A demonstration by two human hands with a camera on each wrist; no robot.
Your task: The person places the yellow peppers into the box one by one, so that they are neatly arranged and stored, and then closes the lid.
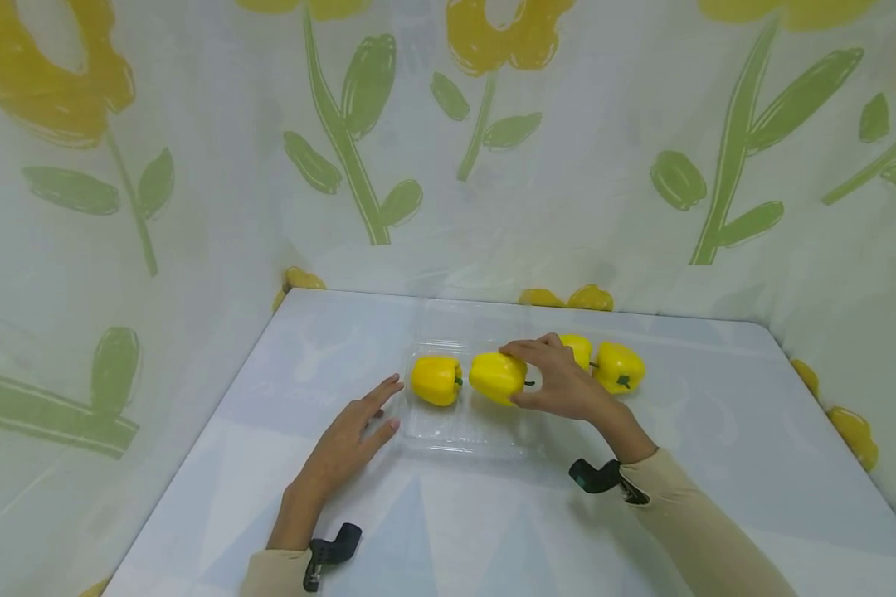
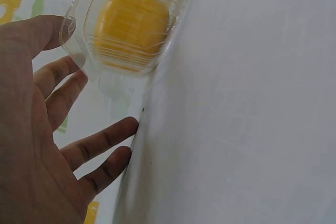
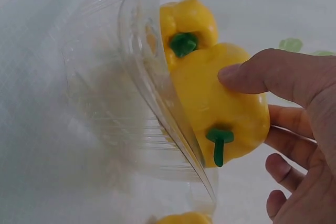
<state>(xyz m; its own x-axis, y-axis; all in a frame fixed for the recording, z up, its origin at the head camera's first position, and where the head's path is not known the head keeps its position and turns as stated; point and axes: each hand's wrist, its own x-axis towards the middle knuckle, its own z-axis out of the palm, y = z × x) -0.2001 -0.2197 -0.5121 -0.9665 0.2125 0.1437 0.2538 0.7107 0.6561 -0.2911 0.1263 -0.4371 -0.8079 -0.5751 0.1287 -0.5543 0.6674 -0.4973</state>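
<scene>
So the right hand (image 1: 560,385) has a yellow bell pepper (image 1: 496,377) between thumb and fingers, thumb on the near side, green stem pointing right, back toward the palm. That pepper is over the right part of a clear plastic container (image 1: 448,433), and in the right wrist view its lower side sits behind the see-through wall; can't really tell if it's touching the bottom. Just left of it there's another pepper (image 1: 435,381) lying on its side in the container, stem also facing right. The left hand (image 1: 351,439) isn't gripping anything: fingers loosely spread, thumb well apart from them, tips right by the container's left edge. Two more yellow peppers are out on the table (image 1: 269,431) to the right of the container, side by side: the right-hand one (image 1: 620,366) has its stem facing the near side, and the left-hand one (image 1: 578,350) is partly hidden by the right hand. Both arms have beige sleeves and a little black wrist camera, and behind the table hangs a pale sheet printed with yellow flowers and green leaves.
</scene>
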